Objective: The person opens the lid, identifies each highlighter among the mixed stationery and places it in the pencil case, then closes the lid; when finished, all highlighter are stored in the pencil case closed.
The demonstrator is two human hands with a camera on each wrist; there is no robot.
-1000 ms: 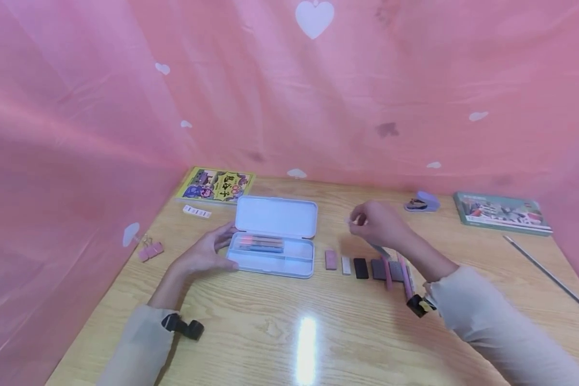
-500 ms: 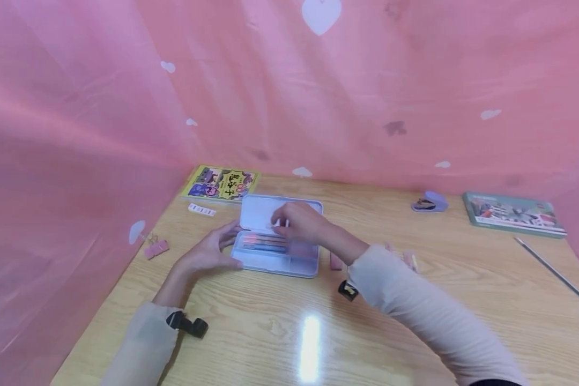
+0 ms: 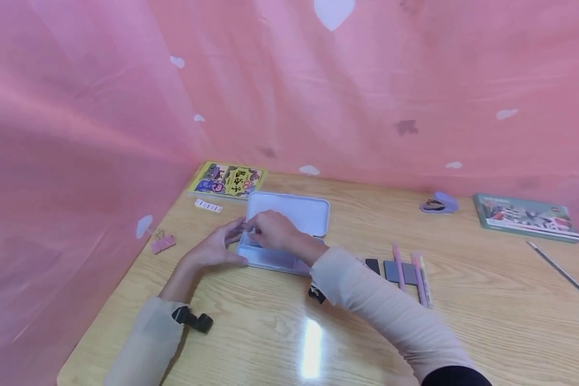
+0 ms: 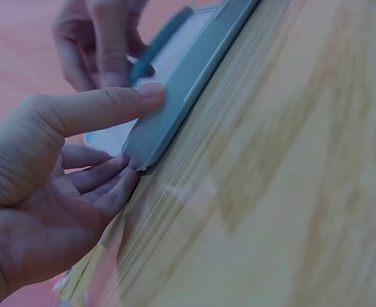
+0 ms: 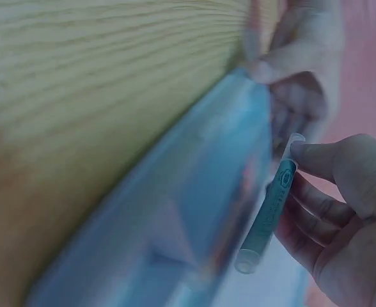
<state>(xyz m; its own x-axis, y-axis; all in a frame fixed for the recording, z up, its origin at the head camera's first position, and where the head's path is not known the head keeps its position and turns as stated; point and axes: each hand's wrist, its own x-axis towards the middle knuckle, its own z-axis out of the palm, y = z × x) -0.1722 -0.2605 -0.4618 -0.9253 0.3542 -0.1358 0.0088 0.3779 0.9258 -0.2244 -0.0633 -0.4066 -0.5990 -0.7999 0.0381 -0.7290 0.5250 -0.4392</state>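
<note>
A pale blue pencil case (image 3: 313,212) lies with its lid up in the head view. My left hand (image 3: 217,247) grips its left end, the thumb on the front wall and the fingers round the end. Over the case's left part is my right hand (image 3: 272,230), hiding much of the inside. Between thumb and fingers it pinches a short teal pen (image 5: 268,211) with clear ends, tilted above the case in the right wrist view. Blurred orange pens (image 5: 239,204) lie in the rear compartment there. The front compartment (image 3: 270,258) shows in the head view.
Right of the case are a black eraser (image 3: 372,265), a grey block (image 3: 391,271) and pink pens (image 3: 420,279). Farther right are a purple stapler (image 3: 439,202), a flat green box (image 3: 528,217) and a pencil (image 3: 564,274). Left are a book (image 3: 229,179) and pink binder clips (image 3: 163,244).
My right hand has moved left from beside the erasers, across the lid, to the case's left part with the pen. The left hand stays on the case; the head view has shifted slightly.
</note>
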